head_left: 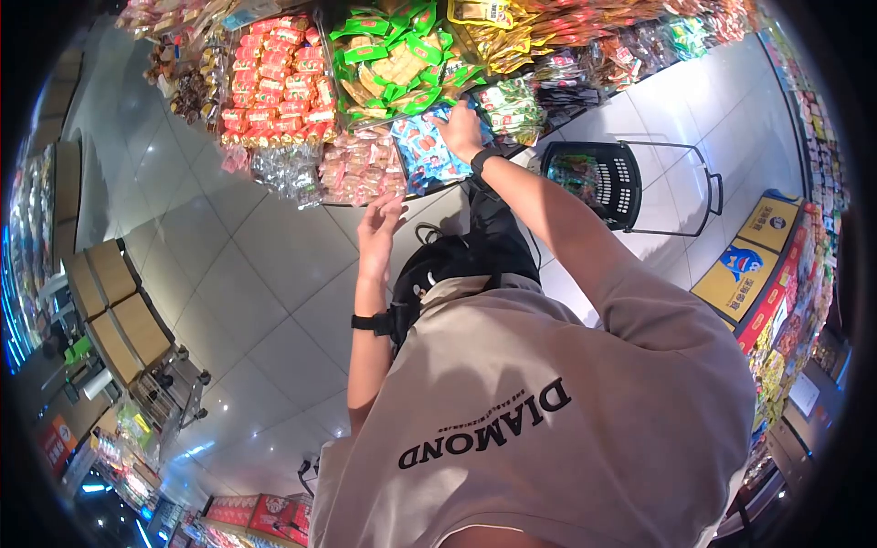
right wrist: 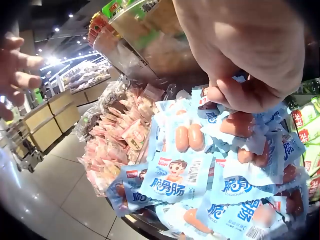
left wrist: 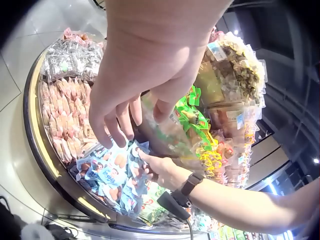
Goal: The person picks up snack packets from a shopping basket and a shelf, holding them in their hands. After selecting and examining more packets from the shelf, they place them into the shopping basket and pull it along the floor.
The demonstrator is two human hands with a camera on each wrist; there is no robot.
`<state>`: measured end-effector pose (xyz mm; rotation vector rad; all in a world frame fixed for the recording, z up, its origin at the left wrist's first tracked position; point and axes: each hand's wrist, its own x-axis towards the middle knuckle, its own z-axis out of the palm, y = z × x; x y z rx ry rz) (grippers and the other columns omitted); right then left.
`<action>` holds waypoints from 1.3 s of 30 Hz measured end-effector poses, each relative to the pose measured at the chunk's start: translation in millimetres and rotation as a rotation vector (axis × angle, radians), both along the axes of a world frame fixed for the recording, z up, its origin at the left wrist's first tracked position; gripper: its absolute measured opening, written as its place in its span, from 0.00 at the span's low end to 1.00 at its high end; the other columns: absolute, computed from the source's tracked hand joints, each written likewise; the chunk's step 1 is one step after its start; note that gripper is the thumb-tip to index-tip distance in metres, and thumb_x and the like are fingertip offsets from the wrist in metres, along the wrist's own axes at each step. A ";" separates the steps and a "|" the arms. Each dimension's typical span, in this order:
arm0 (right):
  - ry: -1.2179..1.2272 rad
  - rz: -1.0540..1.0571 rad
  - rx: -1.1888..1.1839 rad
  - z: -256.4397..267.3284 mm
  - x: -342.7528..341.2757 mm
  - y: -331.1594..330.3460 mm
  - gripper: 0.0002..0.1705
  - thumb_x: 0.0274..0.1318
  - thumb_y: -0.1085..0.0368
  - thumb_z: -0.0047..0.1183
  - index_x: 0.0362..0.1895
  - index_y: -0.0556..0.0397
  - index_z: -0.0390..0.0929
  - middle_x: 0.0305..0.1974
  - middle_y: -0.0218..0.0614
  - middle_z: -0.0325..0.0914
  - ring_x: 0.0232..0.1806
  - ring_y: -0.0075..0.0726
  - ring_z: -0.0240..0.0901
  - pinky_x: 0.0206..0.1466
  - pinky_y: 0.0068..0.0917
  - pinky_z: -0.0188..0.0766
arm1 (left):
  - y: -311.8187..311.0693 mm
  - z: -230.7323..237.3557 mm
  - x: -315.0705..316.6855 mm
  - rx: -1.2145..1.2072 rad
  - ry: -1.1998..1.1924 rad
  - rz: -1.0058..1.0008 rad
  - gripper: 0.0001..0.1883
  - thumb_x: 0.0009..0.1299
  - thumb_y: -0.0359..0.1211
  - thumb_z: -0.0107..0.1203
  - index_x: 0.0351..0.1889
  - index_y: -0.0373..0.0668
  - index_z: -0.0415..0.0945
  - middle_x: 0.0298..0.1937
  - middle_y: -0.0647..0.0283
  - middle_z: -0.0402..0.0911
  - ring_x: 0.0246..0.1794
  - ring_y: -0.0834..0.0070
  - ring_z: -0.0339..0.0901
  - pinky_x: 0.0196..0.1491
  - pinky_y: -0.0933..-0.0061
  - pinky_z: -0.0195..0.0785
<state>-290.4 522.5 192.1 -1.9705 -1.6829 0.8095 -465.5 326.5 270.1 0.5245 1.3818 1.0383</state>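
Observation:
Small blue-and-white sausage packets (right wrist: 175,182) lie heaped in a display bin. The right hand (right wrist: 250,65) is over the back of this heap, its thumb and fingers pinching the edge of one packet (right wrist: 237,125). In the head view the right hand (head_left: 459,131) reaches onto the blue packets (head_left: 422,155), arm stretched forward. The left hand (head_left: 379,236) hangs in the air in front of the pink packets (head_left: 361,169), fingers loosely bent and holding nothing. From the left wrist view, the left hand (left wrist: 145,75) appears above the bins, near the right hand (left wrist: 162,170).
Red-wrapped rolls (head_left: 279,87) and green-edged bags (head_left: 388,59) fill neighbouring bins. A black basket (head_left: 623,187) with a raised handle stands on the tiled floor to the right. Cartons (head_left: 119,310) and a cart (head_left: 174,388) are at the left; yellow boxes (head_left: 744,265) line the right shelf.

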 end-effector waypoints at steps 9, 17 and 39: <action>0.249 0.128 0.100 47.3 115.0 -123.9 0.18 0.58 0.66 0.60 0.45 0.57 0.64 0.24 0.46 0.74 0.30 0.53 0.78 0.32 0.46 0.68 | 24.3 -68.9 2.4 0.152 -0.073 -0.007 0.06 0.66 0.20 0.60 0.41 0.34 0.80 0.38 0.60 0.84 0.36 0.75 0.79 0.41 0.74 0.73; -0.300 -0.184 -0.301 19.7 376.0 -282.8 0.18 0.65 0.56 0.52 0.32 0.60 0.76 0.23 0.52 0.77 0.26 0.55 0.74 0.32 0.46 0.68 | -15.8 -94.9 38.6 -0.016 -0.054 -0.258 0.08 0.65 0.21 0.62 0.41 0.38 0.79 0.40 0.58 0.85 0.37 0.75 0.80 0.42 0.75 0.73; 0.119 -0.266 -0.463 -394.8 651.5 -177.3 0.06 0.48 0.71 0.51 0.32 0.54 0.79 0.34 0.49 0.80 0.44 0.58 0.77 0.51 0.49 0.73 | -72.1 -200.7 502.6 -0.463 0.029 -0.593 0.10 0.67 0.16 0.52 0.45 0.33 0.77 0.44 0.55 0.84 0.45 0.71 0.82 0.52 0.72 0.76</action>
